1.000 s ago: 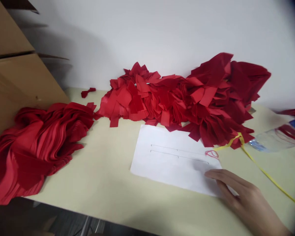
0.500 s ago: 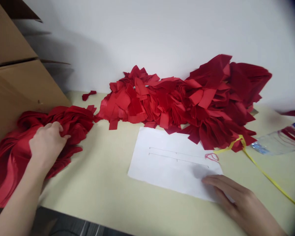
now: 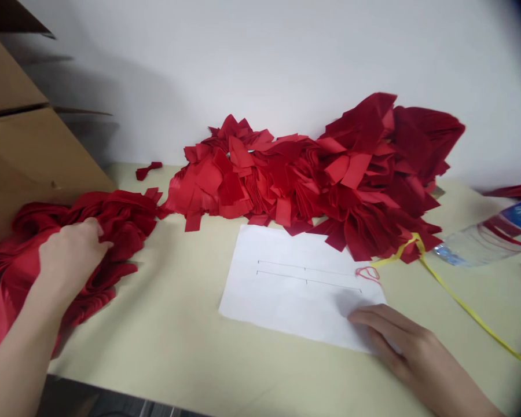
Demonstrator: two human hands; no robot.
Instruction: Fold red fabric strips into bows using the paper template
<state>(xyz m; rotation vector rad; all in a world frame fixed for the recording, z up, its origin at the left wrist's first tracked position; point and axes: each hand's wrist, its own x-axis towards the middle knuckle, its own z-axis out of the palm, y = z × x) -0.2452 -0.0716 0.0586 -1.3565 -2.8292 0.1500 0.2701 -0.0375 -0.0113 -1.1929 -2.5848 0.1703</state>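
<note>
My left hand (image 3: 72, 249) is at the left, its fingers curled into a loose heap of red fabric strips (image 3: 128, 223). Its fingertips are partly hidden by the hand and the folds. At the lower right, my right hand (image 3: 399, 336) lies with its fingers stretched out over the near right corner of a white paper sheet (image 3: 278, 313). Two thin ruled lines with short tick marks run across the sheet. A small loop of pink thread (image 3: 368, 274) rests by its right edge. Nothing shows in the right hand.
A long pile of cut red fabric pieces (image 3: 286, 174) lies against the wall. A cardboard box (image 3: 35, 156) stands at the left. One red bow-shaped piece (image 3: 147, 169) is behind. Yellow ribbon (image 3: 464, 307) and a plastic bottle (image 3: 486, 237) lie at the right.
The view has shifted slightly, so most things appear a little further left and more of the bottle shows. Both hands keep nearly the same places on the fabric and the paper.
</note>
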